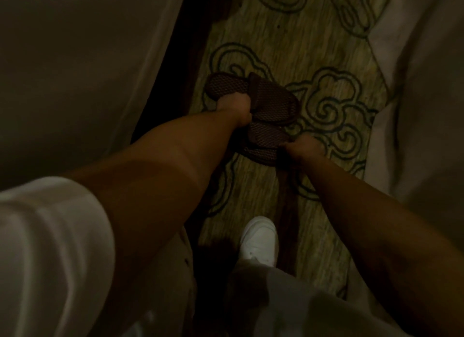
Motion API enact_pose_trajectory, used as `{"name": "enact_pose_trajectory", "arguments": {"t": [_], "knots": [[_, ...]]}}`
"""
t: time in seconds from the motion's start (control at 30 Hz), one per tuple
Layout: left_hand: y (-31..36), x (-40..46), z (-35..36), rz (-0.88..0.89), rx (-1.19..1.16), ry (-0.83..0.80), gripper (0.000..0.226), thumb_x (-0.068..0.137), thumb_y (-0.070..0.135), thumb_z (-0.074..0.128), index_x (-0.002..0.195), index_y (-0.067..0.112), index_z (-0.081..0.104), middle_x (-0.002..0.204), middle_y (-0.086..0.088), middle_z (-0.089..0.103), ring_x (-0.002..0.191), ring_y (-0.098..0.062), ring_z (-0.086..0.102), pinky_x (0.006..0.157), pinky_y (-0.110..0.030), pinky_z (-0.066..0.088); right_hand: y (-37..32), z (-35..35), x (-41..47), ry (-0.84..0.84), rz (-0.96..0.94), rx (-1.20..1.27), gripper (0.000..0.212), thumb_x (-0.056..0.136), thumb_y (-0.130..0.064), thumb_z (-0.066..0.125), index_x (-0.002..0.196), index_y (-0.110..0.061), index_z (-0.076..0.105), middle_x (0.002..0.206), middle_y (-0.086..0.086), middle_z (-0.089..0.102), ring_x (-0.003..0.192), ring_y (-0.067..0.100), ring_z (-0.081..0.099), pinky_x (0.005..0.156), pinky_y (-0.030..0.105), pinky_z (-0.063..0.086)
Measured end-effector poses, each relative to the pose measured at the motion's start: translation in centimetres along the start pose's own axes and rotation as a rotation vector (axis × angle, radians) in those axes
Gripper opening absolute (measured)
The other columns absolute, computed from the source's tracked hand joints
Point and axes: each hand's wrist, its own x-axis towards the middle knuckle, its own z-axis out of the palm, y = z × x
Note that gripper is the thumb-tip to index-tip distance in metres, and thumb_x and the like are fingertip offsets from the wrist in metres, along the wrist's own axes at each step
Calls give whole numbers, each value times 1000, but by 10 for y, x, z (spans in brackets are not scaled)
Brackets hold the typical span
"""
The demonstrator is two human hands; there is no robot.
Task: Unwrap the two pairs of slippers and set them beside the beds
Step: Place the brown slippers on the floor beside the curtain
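Two dark brown mesh slippers are held low over the patterned carpet, between the two beds. My left hand (234, 108) grips the upper slipper (263, 98) at its near edge, with the strap to the right of my fingers. My right hand (303, 148) is closed on the lower slipper (263, 141), which partly sits under the upper one. The two slippers overlap in the middle. No wrapper shows on them. The room is dim.
A bed with white bedding (75, 73) fills the left side, and a second bed's white cover (421, 85) hangs on the right. The greenish carpet (288, 30) with dark swirl patterns runs between them. My white shoe (259, 241) stands on it below the slippers.
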Motion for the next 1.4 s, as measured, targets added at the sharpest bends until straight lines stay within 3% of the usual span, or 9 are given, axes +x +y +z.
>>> {"name": "enact_pose_trajectory", "arguments": {"t": [0.1,0.3,0.47,0.63,0.77,0.93,1.17,1.27,1.4], "knots": [[-8,3,-1,-34,26,19,47,95,33,60,133,6,56,137,-18,58,124,-36,57,96,-43,49,-8,-8,-6,96,-6,44,60,91,-41,70,138,-6,54,139,22,60,128,37,59,103,40,47],[-15,9,-6,-27,92,9,49,97,35,59,138,8,54,140,-19,52,126,-38,55,97,-45,48,-24,-16,-5,11,-6,-17,57,98,-38,58,145,-8,47,148,20,52,135,36,52,112,48,43],[-6,8,0,-42,101,63,53,95,32,64,140,8,52,144,-17,41,130,-37,46,99,-47,45,-47,-13,-11,162,-397,-270,71,88,-43,70,142,-6,43,144,22,46,132,41,46,103,50,47],[0,15,-5,-34,95,89,46,98,29,60,137,6,54,143,-19,46,132,-36,46,101,-47,45,-80,-5,-13,74,-591,-420,84,78,-55,75,144,-15,41,142,18,46,128,42,46,95,54,50],[-6,18,-5,-30,82,76,41,98,27,58,133,6,57,138,-19,53,129,-36,52,99,-45,47,-83,10,-22,33,-593,-585,105,71,-60,80,152,-15,30,149,18,39,132,43,41,99,58,44],[-14,21,-4,-16,78,51,51,95,37,64,134,5,56,139,-17,53,129,-35,50,99,-45,47,-77,19,-27,106,-598,-705,81,84,-32,73,152,-14,32,158,23,27,137,45,36,103,67,39],[-15,21,-5,-19,17,122,47,96,35,63,130,4,59,135,-16,57,125,-34,53,95,-43,48,-62,20,-33,196,-618,-662,106,70,-53,83,153,-16,29,148,18,40,133,41,42,101,61,42],[-15,23,-8,-24,-16,141,44,95,34,64,128,5,61,132,-16,59,124,-34,54,95,-44,49,-61,18,-33,209,-573,-649,99,72,-49,82,151,-15,32,146,17,42,132,41,43,100,60,41],[-13,20,-5,-43,10,103,50,96,34,64,136,5,56,140,-16,50,131,-35,45,100,-46,45,-61,23,-36,152,-587,-648,68,87,-24,68,147,-11,38,139,17,46,126,40,46,90,53,48]]}}
